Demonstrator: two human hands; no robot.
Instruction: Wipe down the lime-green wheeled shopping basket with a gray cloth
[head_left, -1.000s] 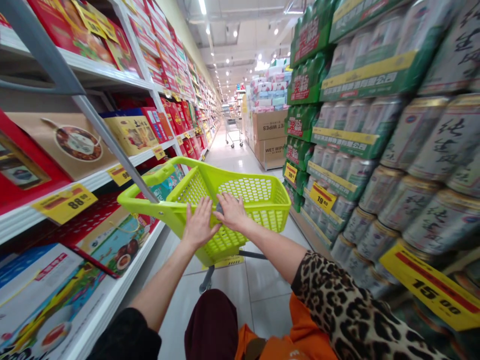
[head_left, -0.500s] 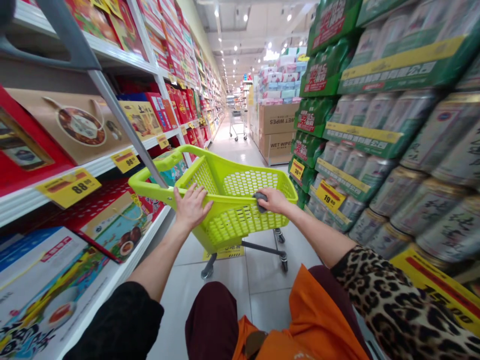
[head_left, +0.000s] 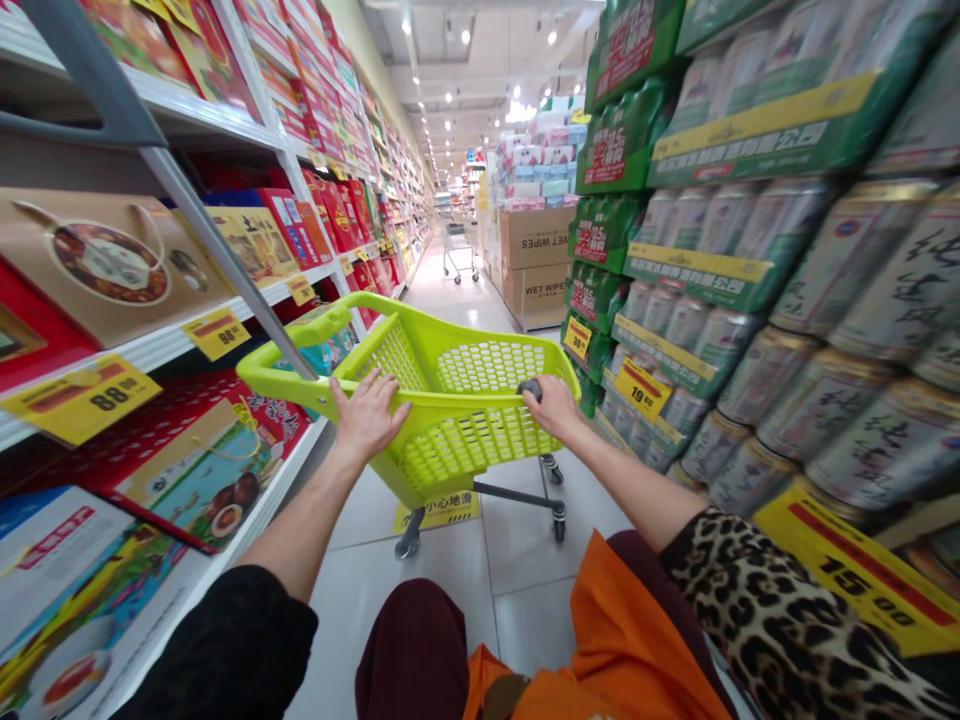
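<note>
A lime-green plastic shopping basket on wheels (head_left: 480,375) stands on the tiled aisle floor right in front of me. My left hand (head_left: 365,412) rests on its near left rim with the fingers spread flat. My right hand (head_left: 551,405) is closed on the near right rim over a small dark grey thing (head_left: 529,386) that I cannot name. The basket's long green handle (head_left: 300,345) juts out to the left, towards the shelves.
Shelves of red and brown gift boxes (head_left: 112,265) with yellow price tags line the left. Stacked green packs of cans (head_left: 720,260) line the right. Cardboard cartons marked WET WIPES (head_left: 536,262) and a metal trolley (head_left: 459,250) stand farther down the aisle. A yellow floor sticker (head_left: 439,512) lies under the basket.
My hands have moved apart from the middle of the basket's near rim to its two corners. The right hand slid the grey thing along the rim to the right.
</note>
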